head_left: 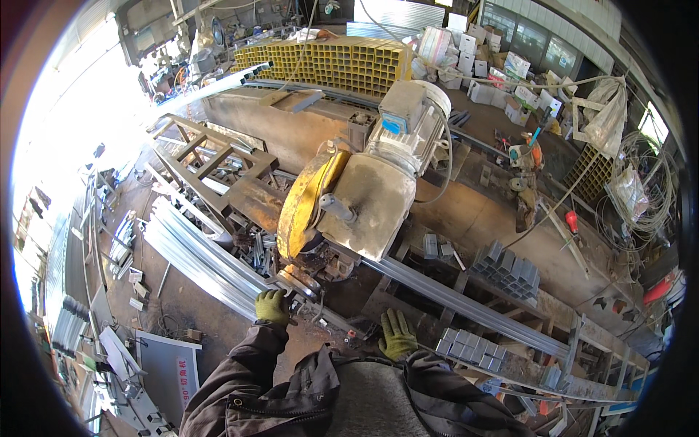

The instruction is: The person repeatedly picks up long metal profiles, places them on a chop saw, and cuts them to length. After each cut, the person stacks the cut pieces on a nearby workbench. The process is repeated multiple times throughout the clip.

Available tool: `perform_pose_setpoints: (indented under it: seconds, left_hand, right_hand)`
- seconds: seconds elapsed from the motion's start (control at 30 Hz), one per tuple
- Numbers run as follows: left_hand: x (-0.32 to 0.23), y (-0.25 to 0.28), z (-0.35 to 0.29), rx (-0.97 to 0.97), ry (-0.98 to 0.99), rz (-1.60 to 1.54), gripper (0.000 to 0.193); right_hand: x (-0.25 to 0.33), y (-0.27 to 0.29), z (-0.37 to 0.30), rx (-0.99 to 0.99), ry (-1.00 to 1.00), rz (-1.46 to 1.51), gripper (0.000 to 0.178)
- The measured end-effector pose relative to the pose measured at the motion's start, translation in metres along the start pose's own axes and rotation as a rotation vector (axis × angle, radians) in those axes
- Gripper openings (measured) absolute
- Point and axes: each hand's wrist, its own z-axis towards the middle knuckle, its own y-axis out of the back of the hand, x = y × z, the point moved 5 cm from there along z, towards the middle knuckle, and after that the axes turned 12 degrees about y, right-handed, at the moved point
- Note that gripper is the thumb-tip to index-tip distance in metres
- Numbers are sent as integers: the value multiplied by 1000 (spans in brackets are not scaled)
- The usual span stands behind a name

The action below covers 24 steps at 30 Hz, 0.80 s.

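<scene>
My left hand (272, 306), in a yellow-green glove, is beside the rusty round clamp part (300, 282) at the near end of a cut-off saw. Its fingers are curled, and whatever they hold is hidden. My right hand (397, 336), in a matching glove, is held low before my body with fingers spread, holding nothing. Ahead stands the saw, with a yellow blade guard (309, 200), a dusty flat cover (368, 197) and a grey motor (409, 124). Long silvery square tubes (466, 306) run from under the saw to the right.
Short cut tube pieces stand in a stack (507, 271) and a nearer row (470, 349) on the right. Long silver profiles (200, 255) lie on the floor at left, near a rusty frame (211, 164). Yellow square tubes (320, 65) and white boxes (517, 65) are piled behind.
</scene>
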Motion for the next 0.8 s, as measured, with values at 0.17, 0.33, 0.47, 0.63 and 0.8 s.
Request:
perform_pose_setpoints:
  seconds: [0.17,0.33,0.47,0.63,0.8]
  left_hand:
    - [1,0,0,10,0,-4,31]
    - [3,-3,0,24,15,12,31]
    - [6,-6,2,43,22,-4,32]
    - [4,-5,5,-2,-19,-16,32]
    - [-1,-1,5,-4,-29,-23,32]
  right_hand:
    - [-4,-12,0,126,-20,-34,103]
    - [-3,-4,2,21,11,11,100]
    - [-5,-6,2,111,-28,20,100]
    - [-6,-7,3,60,2,17,102]
    - [-8,-7,4,43,11,23,103]
